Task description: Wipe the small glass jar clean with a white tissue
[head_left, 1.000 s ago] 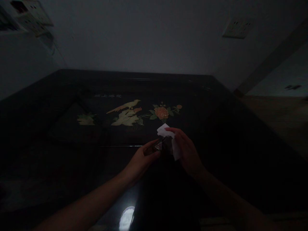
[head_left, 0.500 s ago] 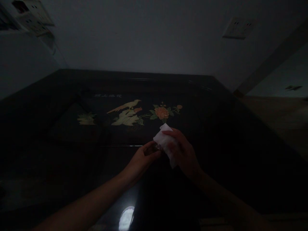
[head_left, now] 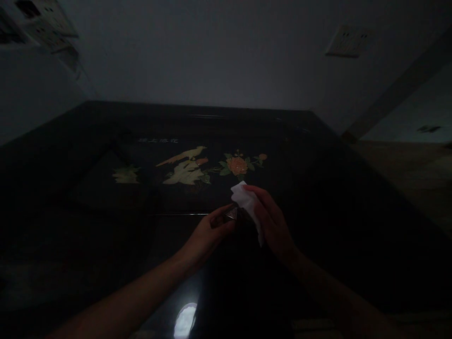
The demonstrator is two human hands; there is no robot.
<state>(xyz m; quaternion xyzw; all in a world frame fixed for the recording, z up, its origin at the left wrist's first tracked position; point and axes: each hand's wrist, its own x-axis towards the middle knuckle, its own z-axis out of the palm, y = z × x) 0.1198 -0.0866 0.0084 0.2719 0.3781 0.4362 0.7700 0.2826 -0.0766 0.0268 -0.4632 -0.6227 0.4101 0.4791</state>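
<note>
The scene is very dark. My left hand [head_left: 212, 231] pinches a small dark, shiny object [head_left: 232, 214] that I cannot make out clearly. My right hand [head_left: 271, 221] holds a white tissue [head_left: 248, 203] with its fingers curled over it, and the tissue lies against that small object. Both hands hover above a glossy black tabletop [head_left: 106, 235] near its middle.
The tabletop carries an inlaid picture of birds [head_left: 185, 168] and an orange flower [head_left: 237, 165]. A light reflection [head_left: 185, 320] shows near the front edge. Wall sockets [head_left: 348, 41] sit on the wall at upper right. Floor shows to the right.
My right hand has shifted the tissue over the small object, first covering it, then drawing back so that the object's tip shows again. My left hand has stayed put.
</note>
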